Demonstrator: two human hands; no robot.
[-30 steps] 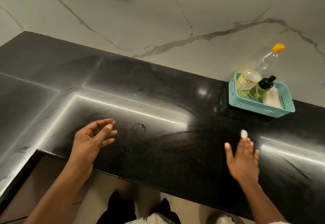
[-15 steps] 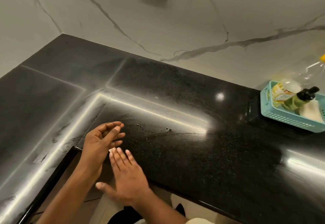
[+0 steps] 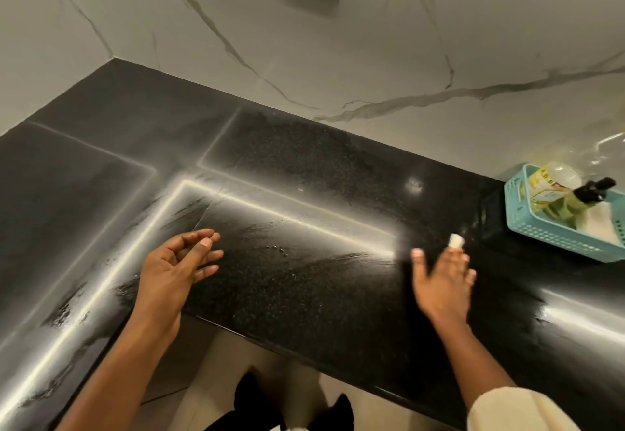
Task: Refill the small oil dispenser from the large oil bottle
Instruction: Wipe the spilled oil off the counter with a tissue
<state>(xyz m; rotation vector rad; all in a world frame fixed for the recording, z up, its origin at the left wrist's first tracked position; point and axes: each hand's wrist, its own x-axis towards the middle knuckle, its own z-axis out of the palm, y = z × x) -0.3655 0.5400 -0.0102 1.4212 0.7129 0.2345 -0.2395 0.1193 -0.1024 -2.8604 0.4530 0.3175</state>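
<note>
Small oil dispenser point(image 3: 575, 202): olive-green translucent body, black pump head, laid tilted in a teal perforated plastic basket point(image 3: 541, 232) at the right edge of frame. Large oil bottle point(image 3: 549, 181), clear plastic with a yellow label, is leaned in the same basket just behind it, its neck cut off by the frame. The basket is set on a polished black speckled stone countertop point(image 3: 304, 166), smeared with wipe streaks and backed by a white grey-veined wall.

Left hand point(image 3: 172, 271) at lower left: fingers loosely curled, nothing held. Right hand point(image 3: 443, 278), blurred, is laid flat with fingers extended; a small white piece point(image 3: 456, 240) is seen at its fingertips, contact not resolvable.

Versus 0.5 s ago: right hand has been moved from beside the left hand across to near the basket. Dispenser and bottle are left unmoved.
</note>
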